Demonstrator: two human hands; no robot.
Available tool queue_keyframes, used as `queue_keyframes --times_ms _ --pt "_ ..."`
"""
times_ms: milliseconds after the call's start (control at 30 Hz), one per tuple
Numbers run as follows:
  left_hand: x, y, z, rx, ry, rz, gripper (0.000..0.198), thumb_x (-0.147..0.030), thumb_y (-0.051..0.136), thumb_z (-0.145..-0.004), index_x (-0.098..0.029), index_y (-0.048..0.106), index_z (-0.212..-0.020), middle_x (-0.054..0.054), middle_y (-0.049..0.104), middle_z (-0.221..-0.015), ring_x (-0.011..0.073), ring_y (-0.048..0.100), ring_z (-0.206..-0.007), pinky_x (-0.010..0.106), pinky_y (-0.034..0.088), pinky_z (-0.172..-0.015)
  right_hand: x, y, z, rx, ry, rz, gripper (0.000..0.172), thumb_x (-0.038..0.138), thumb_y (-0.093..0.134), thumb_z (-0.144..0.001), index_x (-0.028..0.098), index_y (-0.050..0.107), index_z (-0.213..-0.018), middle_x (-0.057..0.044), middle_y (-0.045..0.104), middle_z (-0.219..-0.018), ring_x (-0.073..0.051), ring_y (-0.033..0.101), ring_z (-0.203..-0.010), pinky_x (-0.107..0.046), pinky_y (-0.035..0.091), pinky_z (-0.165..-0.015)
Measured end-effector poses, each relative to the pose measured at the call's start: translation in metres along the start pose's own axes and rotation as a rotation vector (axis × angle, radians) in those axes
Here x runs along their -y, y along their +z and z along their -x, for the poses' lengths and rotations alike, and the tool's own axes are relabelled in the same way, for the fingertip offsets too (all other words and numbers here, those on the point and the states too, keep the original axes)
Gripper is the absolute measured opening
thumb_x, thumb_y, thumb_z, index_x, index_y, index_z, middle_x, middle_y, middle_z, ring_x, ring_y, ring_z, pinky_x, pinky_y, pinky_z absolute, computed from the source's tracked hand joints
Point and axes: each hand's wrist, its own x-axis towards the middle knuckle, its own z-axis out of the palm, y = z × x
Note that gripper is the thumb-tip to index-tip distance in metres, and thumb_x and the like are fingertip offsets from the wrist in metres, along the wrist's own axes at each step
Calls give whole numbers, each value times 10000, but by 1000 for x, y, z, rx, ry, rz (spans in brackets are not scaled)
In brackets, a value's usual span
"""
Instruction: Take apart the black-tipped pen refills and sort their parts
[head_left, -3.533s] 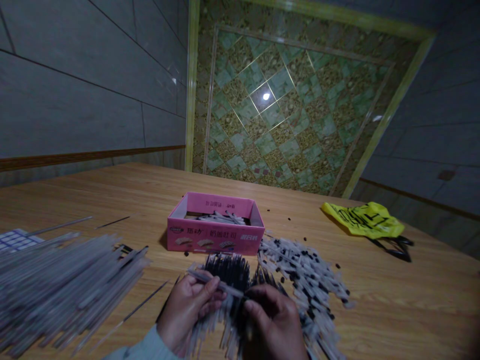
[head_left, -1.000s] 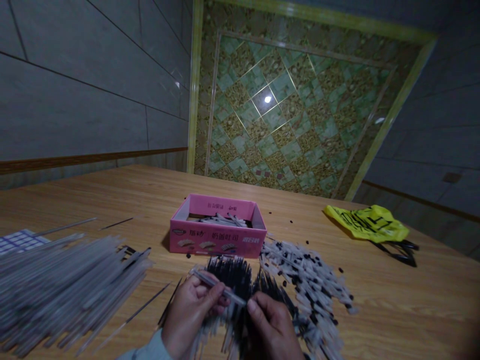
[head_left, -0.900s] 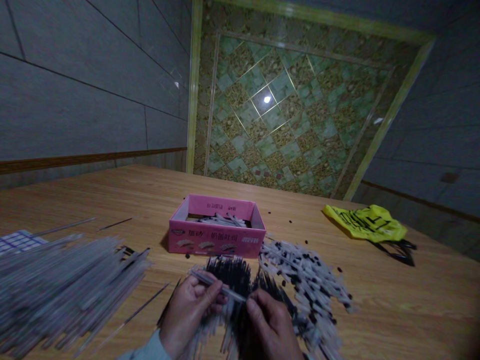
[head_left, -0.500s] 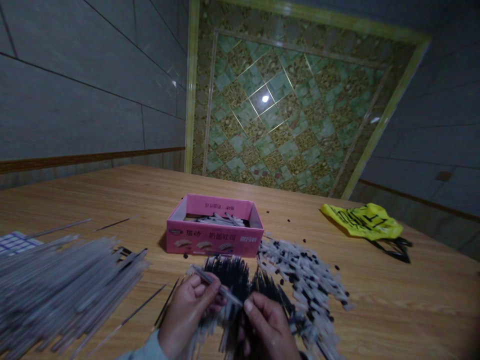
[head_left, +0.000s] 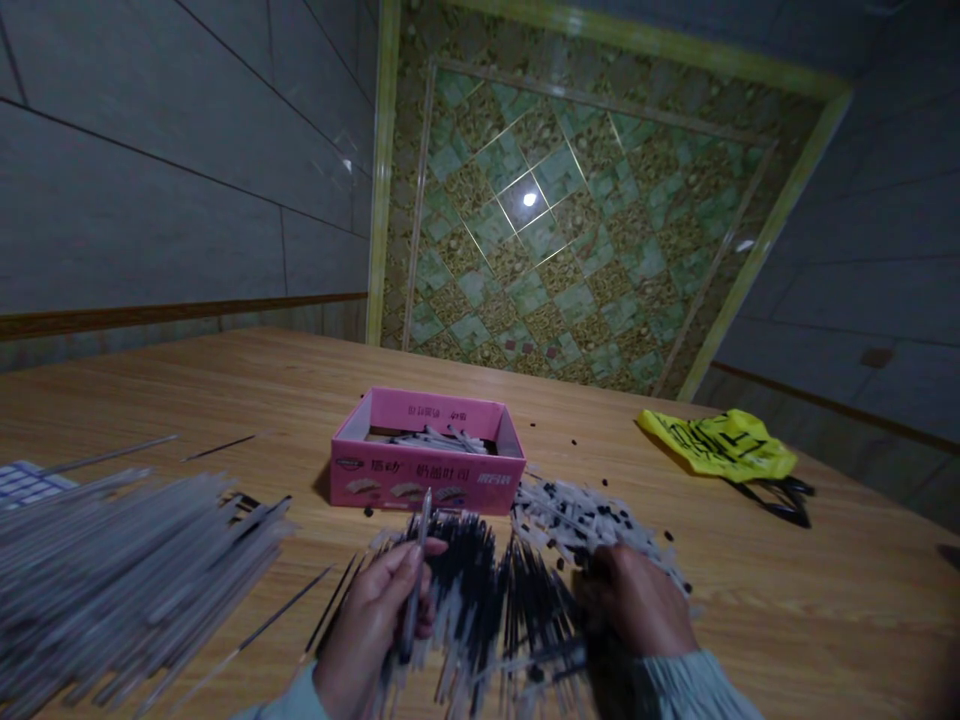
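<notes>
My left hand (head_left: 379,605) is closed around a clear-barrelled pen (head_left: 417,570), which it holds nearly upright with the tip pointing up. Below it lies a bundle of thin dark pen refills (head_left: 469,565), partly hidden by the hand. My right hand (head_left: 641,600) is at the near side of a heap of small translucent pieces and black plugs (head_left: 574,510). Its fingers are curled downward, and whatever is between them is hidden. A pink cardboard box (head_left: 427,478) stands just beyond both hands, with several pens (head_left: 442,438) lying inside.
A large stack of clear tubes (head_left: 142,575) covers the table's left side, beside a blue-checked cloth (head_left: 34,485). A few thin rods (head_left: 285,607) lie loose near it. On the right is a yellow plastic bag (head_left: 720,443) with black handles. A tiled wall borders the wooden table (head_left: 247,380).
My right hand has moved away from the pen, rightward to the heap of small pieces. The pen in my left hand has turned from slanting to nearly upright.
</notes>
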Motion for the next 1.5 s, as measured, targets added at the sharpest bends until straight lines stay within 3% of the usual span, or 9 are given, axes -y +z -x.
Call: queue_keyframes --times_ms 133,600,700,833,967,1067,1133,1400,1500 --pt "4 -1 -2 44 2 -37 393 -448 630 -695 -169 618 -972 -70 469 -541 65 416 -416 181 314 -378 -3 15 -3 73 68 80 169 297 542 -719 244 695 -673 -92 722 -749 -259 660 -730 -279 282 -509" --pt "8 -2 -5 134 52 -390 521 -547 605 -676 -129 694 -975 -68 418 -444 69 353 -402 186 267 -395 10 21 2 86 -156 17 186 209 472 -802 164 632 -719 -118 669 -822 -239 629 -774 -281 327 -576" --pt "8 -1 -5 163 121 -436 393 -475 620 -702 -174 722 -934 39 678 -704 162 585 -654 243 456 -595 10 23 2 60 -168 -7 155 180 477 -795 145 620 -747 -136 665 -819 -252 622 -793 -288 336 -605" --pt "7 -3 -4 229 181 -533 341 -424 580 -752 -210 715 -981 74 723 -932 249 611 -952 335 437 -864 10 20 4 21 -160 -47 131 190 471 -807 149 595 -792 -109 670 -739 -243 622 -716 -288 331 -573" --pt "5 -4 -2 275 258 -669 328 -401 549 -777 -227 706 -1008 78 720 -930 252 619 -910 344 447 -833 20 13 4 -68 -147 -552 158 289 512 -816 161 584 -872 -83 674 -796 -232 608 -754 -294 393 -626" --pt "1 -1 1 292 297 -781 304 -383 546 -783 -247 706 -1004 63 722 -866 237 620 -844 319 452 -775 33 7 6 100 -139 -1224 243 368 600 -769 166 626 -900 -61 669 -850 -200 598 -730 -292 445 -639" --pt "-2 1 4 323 301 -814 301 -377 532 -797 -263 693 -1024 50 721 -852 221 620 -815 299 448 -748 40 2 9 232 -120 -1446 281 393 655 -728 172 662 -901 -48 672 -836 -176 584 -682 -288 452 -624" --pt "0 1 4 298 281 -775 280 -353 547 -788 -258 706 -997 46 730 -914 230 628 -883 309 449 -803 58 -3 20 244 -98 -1562 316 414 666 -721 182 704 -931 -34 661 -809 -133 518 -601 -259 427 -573" --pt "4 -2 2 289 261 -751 282 -359 550 -780 -246 716 -977 55 731 -943 240 629 -902 332 450 -832 63 3 21 304 -4 -1724 280 380 682 -714 168 680 -897 8 601 -652 -116 495 -548 -235 419 -522"
